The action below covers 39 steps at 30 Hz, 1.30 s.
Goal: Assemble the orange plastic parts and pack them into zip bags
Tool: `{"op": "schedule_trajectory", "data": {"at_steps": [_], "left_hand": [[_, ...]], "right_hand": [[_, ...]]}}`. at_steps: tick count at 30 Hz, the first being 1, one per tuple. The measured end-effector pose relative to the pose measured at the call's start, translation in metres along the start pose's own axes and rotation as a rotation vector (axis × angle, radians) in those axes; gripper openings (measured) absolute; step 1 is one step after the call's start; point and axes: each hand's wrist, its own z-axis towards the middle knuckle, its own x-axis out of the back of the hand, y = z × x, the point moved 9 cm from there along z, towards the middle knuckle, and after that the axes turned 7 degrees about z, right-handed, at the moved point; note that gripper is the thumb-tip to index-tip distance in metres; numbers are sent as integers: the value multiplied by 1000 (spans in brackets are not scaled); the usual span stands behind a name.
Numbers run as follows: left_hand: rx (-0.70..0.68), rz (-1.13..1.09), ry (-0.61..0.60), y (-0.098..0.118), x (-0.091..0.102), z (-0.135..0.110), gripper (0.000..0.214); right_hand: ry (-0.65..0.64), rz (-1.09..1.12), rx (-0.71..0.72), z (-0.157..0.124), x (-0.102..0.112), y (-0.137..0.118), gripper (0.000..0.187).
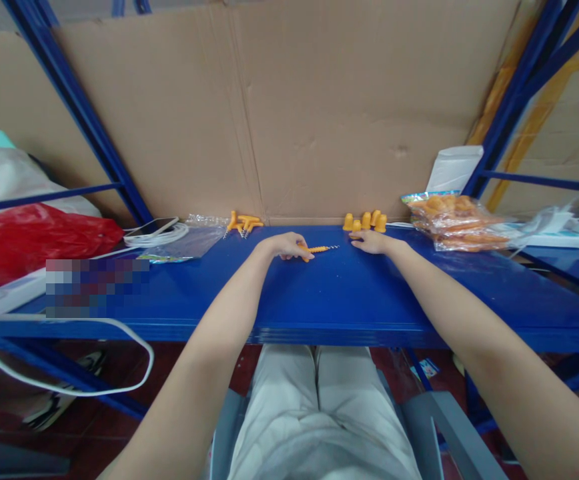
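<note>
My left hand (294, 247) is closed round the handle of an orange plastic corkscrew (318, 250), whose threaded shaft and thin metal spiral point right, just over the blue table. My right hand (371, 242) has its fingers apart beside a small group of orange cup-shaped caps (366, 220). Its fingertips are at the nearest cap (356, 226); whether they touch it I cannot tell. Several more orange corkscrews (243, 223) with T-shaped handles lie at the back, to the left of my left hand.
Clear bags of orange parts (462, 223) lie at the right by a white power strip (544, 239). A flat plastic bag (194, 240), a phone (152, 227) and coiled white cable (169, 235) lie left, near a red bag (39, 237). Cardboard (319, 120) stands behind the blue table (329, 300).
</note>
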Motion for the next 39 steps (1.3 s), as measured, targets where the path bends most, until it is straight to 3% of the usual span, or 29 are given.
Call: {"op": "schedule_trajectory", "data": {"at_steps": [3,8,14,17,24,39], "left_hand": [[13,8,59,2,2,0,28],[11,94,327,0,21,-1,31],[34,31,407,-6,28,-2,29],[7,56,451,-2,32,-3,22],[9,-56,404,-6,30,0,22],[-87,-132,406,-5,29,5,21]], "right_hand": [[0,-16,1,-3,10,-12,31],[50,-16,-49,-10,28,-25,9],[103,94,-130,-14,34,-23,24],[119,208,-70,-12,34,-28,33],[10,145,-22,-8,25,-41,28],[25,119,32,-8,26,-47,27]]}}
